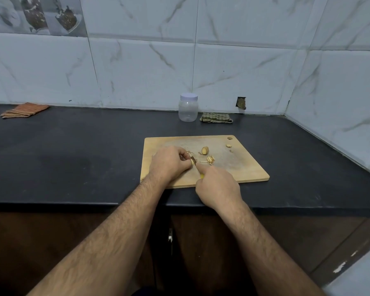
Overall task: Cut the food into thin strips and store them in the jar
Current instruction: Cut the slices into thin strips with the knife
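A wooden cutting board [239, 167] lies on the black counter. My left hand [169, 162] rests on the board with curled fingers pinning a small piece of food that is mostly hidden. My right hand [217, 184] grips a knife with a yellow handle; its blade [193, 160] touches the board beside my left fingertips. A pile of thin pale strips [210, 160] lies just right of the blade. A larger uncut chunk [205, 150] sits behind them. A clear plastic jar [188, 107] with a white lid on stands at the wall behind the board.
A folded green cloth [216, 117] lies right of the jar. A folded orange striped cloth [25, 110] sits far left at the wall. Two small food scraps [229, 145] lie near the board's hanging hole. The tiled wall turns a corner at the right.
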